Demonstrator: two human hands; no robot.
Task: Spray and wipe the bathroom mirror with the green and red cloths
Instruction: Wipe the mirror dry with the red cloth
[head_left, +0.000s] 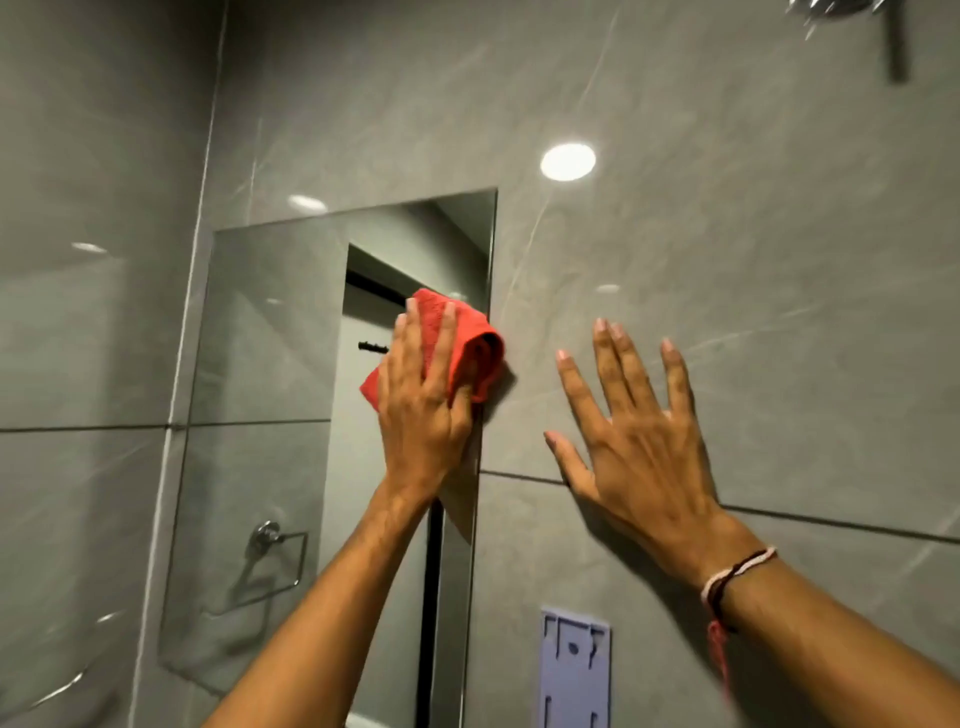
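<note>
A frameless rectangular mirror (270, 415) hangs on the grey tiled wall. My left hand (421, 410) presses a crumpled red cloth (467, 348) flat against the mirror's right edge, about halfway up. My right hand (644, 441) lies flat on the wall tiles to the right of the mirror, fingers spread, holding nothing. A thread bracelet (737, 571) circles that wrist. No green cloth and no spray bottle are in view.
A lilac plastic wall bracket (574, 670) is fixed below my right hand. A chrome shower head (841, 8) sticks out at the top right. The mirror reflects a doorway and a chrome towel ring (275, 551). A side wall closes in on the left.
</note>
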